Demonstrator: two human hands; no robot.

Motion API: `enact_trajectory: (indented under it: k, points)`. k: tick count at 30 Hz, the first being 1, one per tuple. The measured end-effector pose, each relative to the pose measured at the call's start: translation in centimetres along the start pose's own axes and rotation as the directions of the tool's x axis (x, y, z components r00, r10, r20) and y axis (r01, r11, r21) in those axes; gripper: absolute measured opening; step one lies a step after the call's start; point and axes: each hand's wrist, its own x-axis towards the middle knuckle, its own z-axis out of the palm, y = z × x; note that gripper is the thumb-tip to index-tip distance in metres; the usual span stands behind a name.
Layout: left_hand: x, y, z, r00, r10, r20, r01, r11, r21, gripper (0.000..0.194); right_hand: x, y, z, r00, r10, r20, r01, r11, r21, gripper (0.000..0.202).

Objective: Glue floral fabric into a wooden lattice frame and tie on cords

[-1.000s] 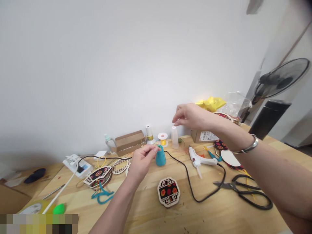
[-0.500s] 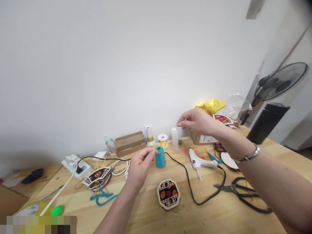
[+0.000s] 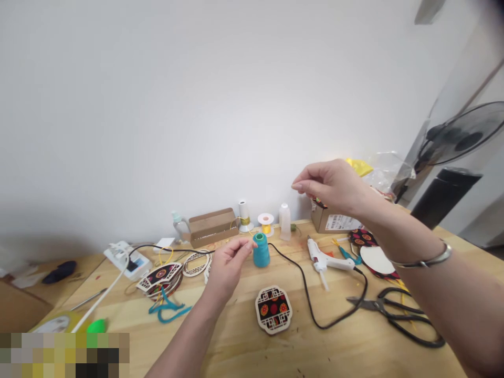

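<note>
My left hand (image 3: 233, 260) is closed in a pinch, its fingertips just left of the top of a teal thread cone (image 3: 261, 251). Raised higher to the right, my right hand (image 3: 333, 185) pinches thumb and forefinger together in front of the wall. Whatever either pinch holds is too fine to make out. On the table below lies a lobed wooden piece (image 3: 273, 310) with a fretwork frame and black, red and orange patterned fabric. A white glue gun (image 3: 328, 261) rests right of the cone.
Black-handled scissors (image 3: 397, 310) lie at the right, near the glue gun's black cord (image 3: 309, 302). Behind stand a brown box (image 3: 214, 228), a yellow thread spool (image 3: 266, 227) and a white bottle (image 3: 285, 223). Fan-shaped pieces (image 3: 161, 278) and a power strip (image 3: 128, 261) sit left.
My right hand has risen slightly and moved right, farther from my left hand. My left hand keeps its pinch beside the teal cone. The view has shifted a little.
</note>
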Motion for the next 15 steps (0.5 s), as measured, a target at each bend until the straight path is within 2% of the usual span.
enact_trajectory:
  k: [4,9,12,15]
  points:
    - [0.1,0.0,-0.3,1.0,-0.004,0.018,0.004,1.0,0.0,0.017,0.0,-0.8,0.0,0.996,-0.068,-0.062,0.06,0.99,-0.128,0.014]
    - [0.1,0.7,-0.2,0.999,-0.001,0.049,0.001,1.0,-0.003,0.018,0.2,-1.6,0.2,0.969,-0.224,-0.099,0.177,0.919,-0.353,0.017]
    - [0.0,1.1,-0.2,0.996,0.001,0.095,-0.002,1.0,0.015,0.021,0.2,-2.1,0.3,0.954,-0.287,-0.089,0.235,0.897,-0.375,0.019]
    - [0.3,1.5,-1.0,0.985,-0.017,0.17,0.004,0.997,0.077,0.021,0.1,-2.6,0.4,0.941,-0.332,-0.069,0.295,0.9,-0.322,0.018]
